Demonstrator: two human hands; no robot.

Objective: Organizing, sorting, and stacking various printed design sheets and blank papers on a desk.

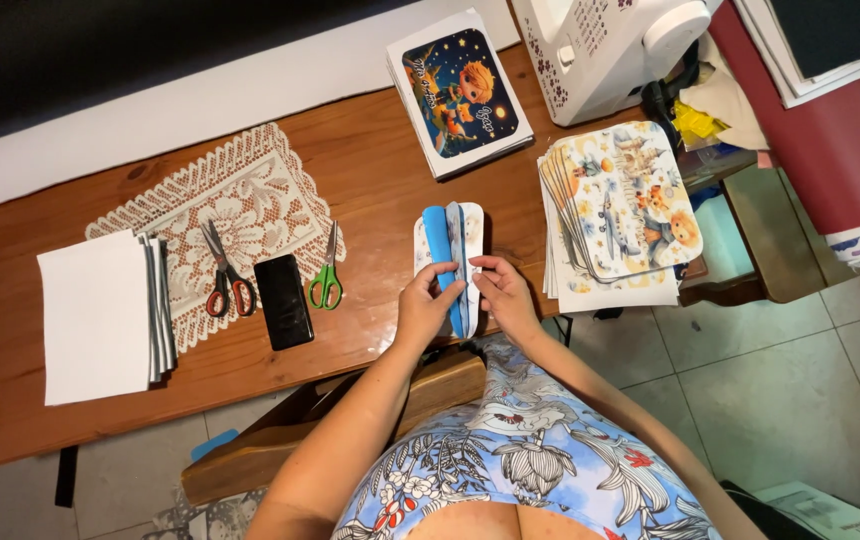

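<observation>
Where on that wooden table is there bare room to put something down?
Bare wood shows between the lace mat and the stack of printed sheets, and along the front edge below the white paper stack. It is crowded on the mat, with two scissors and a phone, and by the picture cards and sewing machine.

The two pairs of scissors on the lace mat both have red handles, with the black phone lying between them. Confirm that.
Not quite. The head view shows only the left pair of scissors has red handles; the right pair has green handles. The rest holds: both lie on the lace mat, with the black phone between them.
</observation>
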